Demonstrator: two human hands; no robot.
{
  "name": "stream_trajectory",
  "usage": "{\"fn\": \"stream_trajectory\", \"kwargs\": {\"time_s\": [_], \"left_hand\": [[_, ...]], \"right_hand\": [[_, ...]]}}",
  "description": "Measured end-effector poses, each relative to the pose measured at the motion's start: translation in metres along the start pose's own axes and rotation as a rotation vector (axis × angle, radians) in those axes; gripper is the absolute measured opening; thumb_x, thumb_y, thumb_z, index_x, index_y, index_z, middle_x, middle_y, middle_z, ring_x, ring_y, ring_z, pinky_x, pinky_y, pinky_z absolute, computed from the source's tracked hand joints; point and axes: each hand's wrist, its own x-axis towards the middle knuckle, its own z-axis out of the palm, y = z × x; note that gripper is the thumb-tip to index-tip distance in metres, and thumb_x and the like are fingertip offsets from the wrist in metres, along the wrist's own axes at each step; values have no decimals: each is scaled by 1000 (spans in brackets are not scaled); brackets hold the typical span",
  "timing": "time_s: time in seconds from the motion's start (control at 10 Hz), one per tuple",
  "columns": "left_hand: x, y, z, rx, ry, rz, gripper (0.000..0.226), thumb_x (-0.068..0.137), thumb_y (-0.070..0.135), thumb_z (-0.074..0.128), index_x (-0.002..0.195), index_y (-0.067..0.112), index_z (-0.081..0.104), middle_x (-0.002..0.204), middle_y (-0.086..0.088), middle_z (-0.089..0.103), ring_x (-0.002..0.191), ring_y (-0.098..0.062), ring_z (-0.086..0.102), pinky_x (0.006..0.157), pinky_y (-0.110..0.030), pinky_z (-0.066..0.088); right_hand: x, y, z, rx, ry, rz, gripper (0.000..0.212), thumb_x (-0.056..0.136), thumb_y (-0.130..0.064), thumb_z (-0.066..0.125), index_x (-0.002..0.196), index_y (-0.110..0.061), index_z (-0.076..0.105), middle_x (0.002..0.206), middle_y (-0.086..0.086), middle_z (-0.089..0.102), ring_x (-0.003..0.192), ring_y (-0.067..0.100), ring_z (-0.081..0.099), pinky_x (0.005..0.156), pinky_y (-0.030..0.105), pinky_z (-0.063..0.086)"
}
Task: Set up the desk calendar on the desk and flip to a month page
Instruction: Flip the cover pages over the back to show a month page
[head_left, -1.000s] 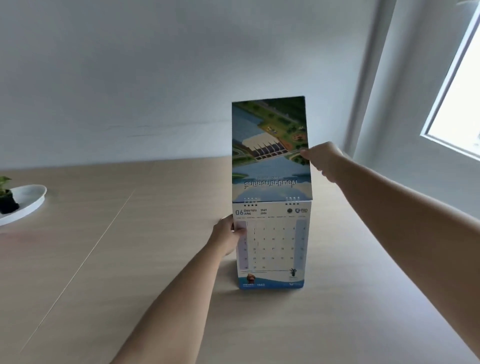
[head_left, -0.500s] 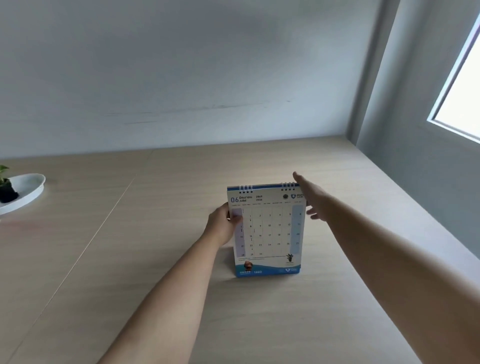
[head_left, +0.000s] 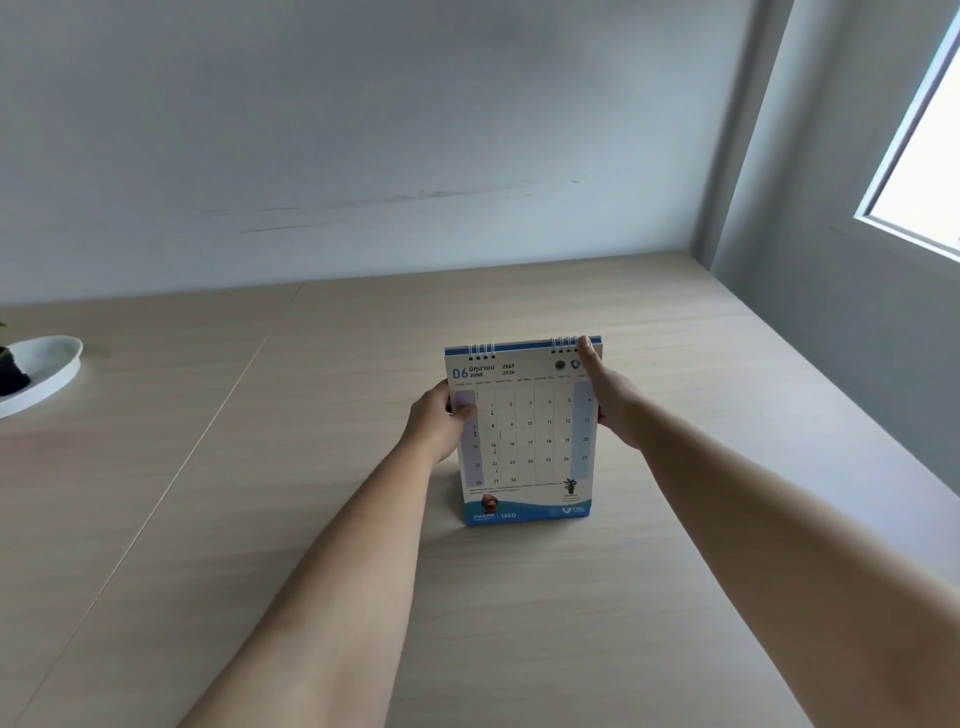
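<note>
Desk calendar (head_left: 524, 436) stands upright mid-counter (head_left: 322, 519), well right of the white dish (head_left: 41, 371), June page showing. Left hand (head_left: 436, 423) pinches its left edge; right hand (head_left: 613, 405) clasps the right edge. Risk: uneven release tips the stand or drags its base.

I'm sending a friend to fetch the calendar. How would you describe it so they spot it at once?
On the light wooden desk in the room's corner, the desk calendar stands upright towards the right, away from the white dish at far left. It is spiral-bound on top, blue-edged, and shows a June grid.
</note>
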Motion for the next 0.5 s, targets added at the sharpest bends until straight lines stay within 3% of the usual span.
{"fn": "stream_trajectory", "kwargs": {"time_s": [0.2,0.3,0.4,0.5], "left_hand": [[5,-1,-1,-2,-16,-8,24,88,10,54,111,18,56,110,-3,61,110,-28,57,94,-49,50],[3,-1,-3,0,-8,-17,25,88,10,54,112,17,56,117,-8,62,112,-30,57,95,-51,49],[2,-1,-2,25,6,-18,25,89,15,55,114,17,54,122,-8,62,111,-25,56,92,-43,50],[-5,-2,-6,113,11,-43,24,88,26,57,107,15,48,123,-7,61,106,-22,55,80,-33,40]], "right_hand": [[5,-2,2,-15,18,9,86,79,-74,29,138,-12,44,142,19,47,133,35,41,113,54,28],[5,-1,5,-28,27,-2,83,81,-71,30,136,-11,46,142,18,48,132,33,42,113,53,28],[6,0,4,-32,11,-18,81,84,-69,28,137,-10,44,142,19,47,133,35,40,113,53,28],[-3,1,-6,-65,45,-41,77,87,-66,25,137,-10,44,142,21,46,130,37,42,110,51,32]]}}
